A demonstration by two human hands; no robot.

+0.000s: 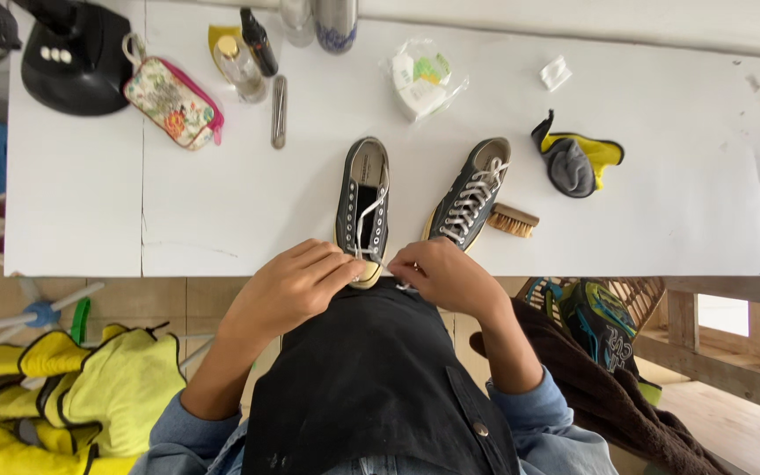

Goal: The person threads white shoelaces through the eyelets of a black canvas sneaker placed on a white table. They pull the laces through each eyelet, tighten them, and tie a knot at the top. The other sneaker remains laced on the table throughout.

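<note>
Two dark grey canvas sneakers stand on the white table (222, 211). The left sneaker (363, 198) points toward me, partly unlaced, its toe at the table's near edge. My left hand (296, 281) and my right hand (442, 274) meet at that toe, both pinching the white shoelace (364, 230) that runs up into the eyelets. The right sneaker (471, 193) is fully laced and leans at an angle beside it, untouched.
A small wooden brush (512, 220) lies right of the laced sneaker, with a grey and yellow cloth (576, 161) beyond it. A floral pouch (171, 101), bottles (241, 66), a metal tube (279, 111) and a plastic bag (420, 81) sit at the back. Yellow cloths (98, 387) hang lower left.
</note>
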